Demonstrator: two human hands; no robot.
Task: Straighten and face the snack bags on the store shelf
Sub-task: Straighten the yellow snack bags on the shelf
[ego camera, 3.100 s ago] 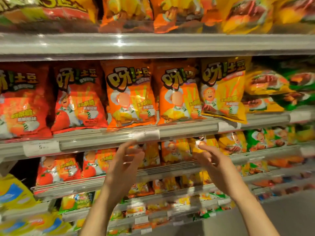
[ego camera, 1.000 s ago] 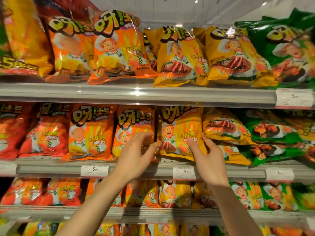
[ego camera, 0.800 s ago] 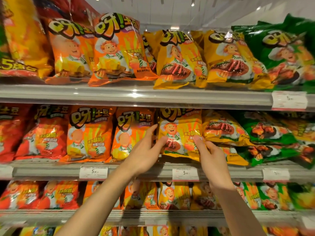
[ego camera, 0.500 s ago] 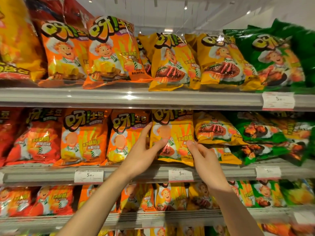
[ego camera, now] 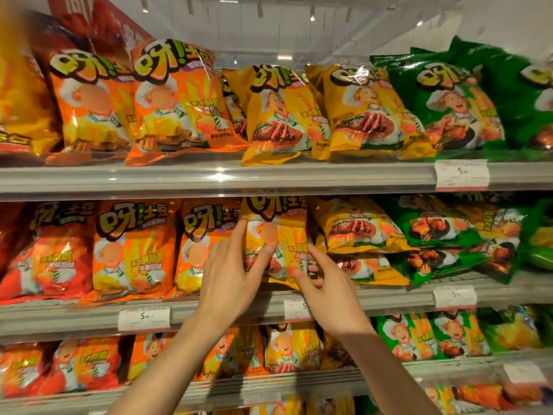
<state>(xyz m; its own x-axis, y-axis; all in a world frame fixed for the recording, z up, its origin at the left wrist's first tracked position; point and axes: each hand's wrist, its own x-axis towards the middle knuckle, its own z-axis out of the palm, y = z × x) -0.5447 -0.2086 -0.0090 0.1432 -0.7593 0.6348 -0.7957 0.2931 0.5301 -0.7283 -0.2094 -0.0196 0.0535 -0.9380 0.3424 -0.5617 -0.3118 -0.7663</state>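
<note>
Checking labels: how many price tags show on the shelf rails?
4: top rail, far right; middle rail, left, centre beside the right hand, and right. Blurred lower rails may hold more.

one head view, close to the shelves [ego camera: 209, 178], faces them straight on and slightly upward. both forearms reach in from the bottom edge.
</note>
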